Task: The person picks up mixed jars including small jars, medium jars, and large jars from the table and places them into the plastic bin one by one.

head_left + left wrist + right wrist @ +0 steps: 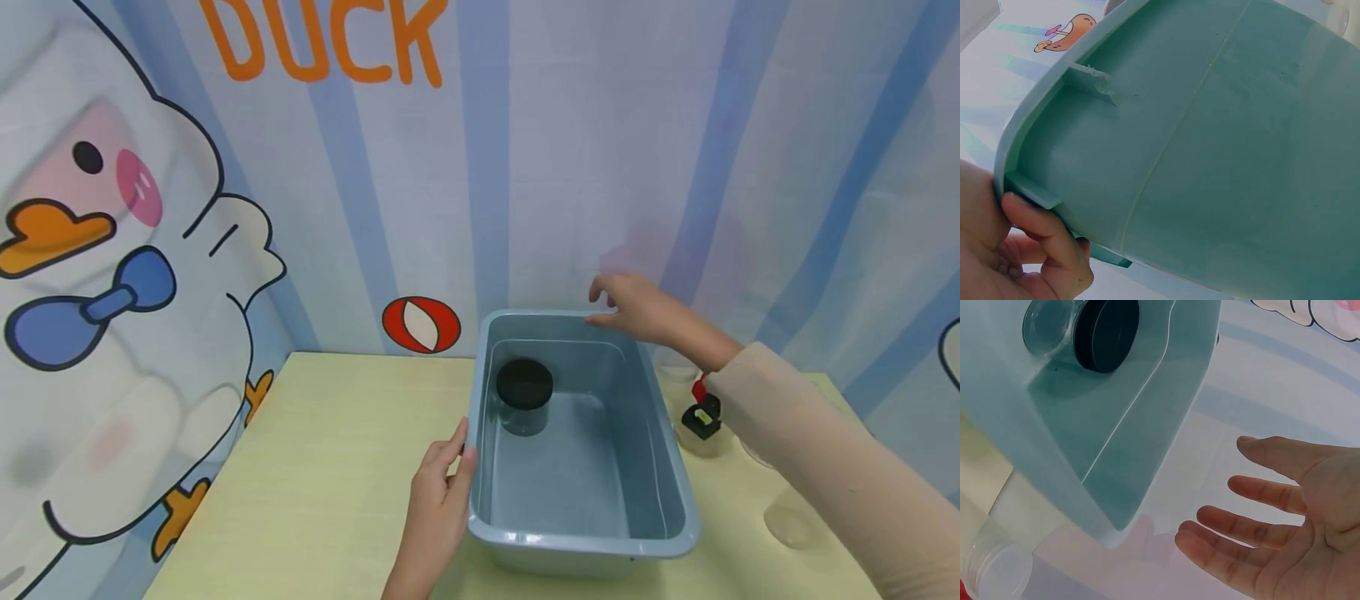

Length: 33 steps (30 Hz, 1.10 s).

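A blue-grey plastic tub point(585, 546) stands on the table, its inside facing me in the head view. My left hand point(438, 500) grips the tub's left rim; in the left wrist view its fingers point(1047, 234) curl beneath the lip. Above the far right corner hovers my right hand point(637, 308), its fingers spread and holding nothing. The right wrist view has this hand point(1285, 519) apart from the tub wall. Inside the tub, against the left wall, is a clear jar with a black lid point(525, 383).
To the tub's right, partly behind my right sleeve, are clear jars, one point(791, 521) near the front. A small black and red object point(702, 417) sits among them. A printed duck curtain point(570, 167) hangs behind the pale yellow table point(337, 442).
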Available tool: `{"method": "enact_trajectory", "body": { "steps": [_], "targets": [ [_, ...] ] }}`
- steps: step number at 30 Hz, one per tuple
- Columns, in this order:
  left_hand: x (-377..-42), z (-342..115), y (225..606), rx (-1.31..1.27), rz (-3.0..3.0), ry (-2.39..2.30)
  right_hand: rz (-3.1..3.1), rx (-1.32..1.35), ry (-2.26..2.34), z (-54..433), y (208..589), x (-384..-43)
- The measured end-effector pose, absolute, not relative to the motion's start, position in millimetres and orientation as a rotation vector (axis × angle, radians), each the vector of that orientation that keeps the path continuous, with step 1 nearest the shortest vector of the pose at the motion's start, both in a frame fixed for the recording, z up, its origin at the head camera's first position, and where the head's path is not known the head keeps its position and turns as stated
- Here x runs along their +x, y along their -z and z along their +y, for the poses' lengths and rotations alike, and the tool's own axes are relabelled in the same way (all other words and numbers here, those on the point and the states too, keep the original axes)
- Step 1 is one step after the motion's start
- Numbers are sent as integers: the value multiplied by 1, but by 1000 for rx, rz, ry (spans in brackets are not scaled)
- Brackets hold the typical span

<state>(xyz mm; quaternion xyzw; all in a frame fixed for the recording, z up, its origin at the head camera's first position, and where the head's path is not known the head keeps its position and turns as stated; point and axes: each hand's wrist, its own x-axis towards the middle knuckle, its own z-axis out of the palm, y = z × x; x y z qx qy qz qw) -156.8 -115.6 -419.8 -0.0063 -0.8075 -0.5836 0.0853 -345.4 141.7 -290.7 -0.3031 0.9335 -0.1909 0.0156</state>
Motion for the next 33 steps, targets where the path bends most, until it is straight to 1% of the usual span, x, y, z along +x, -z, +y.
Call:
{"method": "enact_trajectory", "body": {
  "steps": [15, 33],
  "targets": [
    [-156, -115, 418, -11, -2411, 1748, 2949, -908, 596, 165, 288, -343],
    [-157, -115, 419, 3, -2416, 1739, 2966, -910, 578, 190, 294, -343]
  ]
}}
